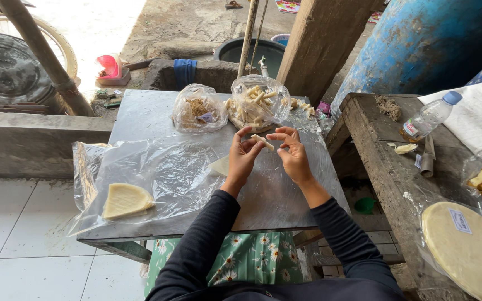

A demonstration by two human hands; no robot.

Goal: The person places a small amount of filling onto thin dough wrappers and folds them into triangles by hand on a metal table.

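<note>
Pale roll (263, 141) slanting down-right, both hands (269, 156)

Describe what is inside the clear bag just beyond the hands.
The clear bag holds a pile of pale rolled sticks. Those underneath, and the bag's bottom, are covered by the top ones.

round wrapper stack (467, 251) cut off at edge, bag filling (199, 108) unclear

I see a water bottle (429, 118) lying on the wooden bench (380, 167) at right, a round stack of wrappers (467, 245) near its front edge. A blue barrel (419, 44) stands behind. At far left, a folded wrapper (125, 199) lies under plastic on the worktop (140, 111).
</note>
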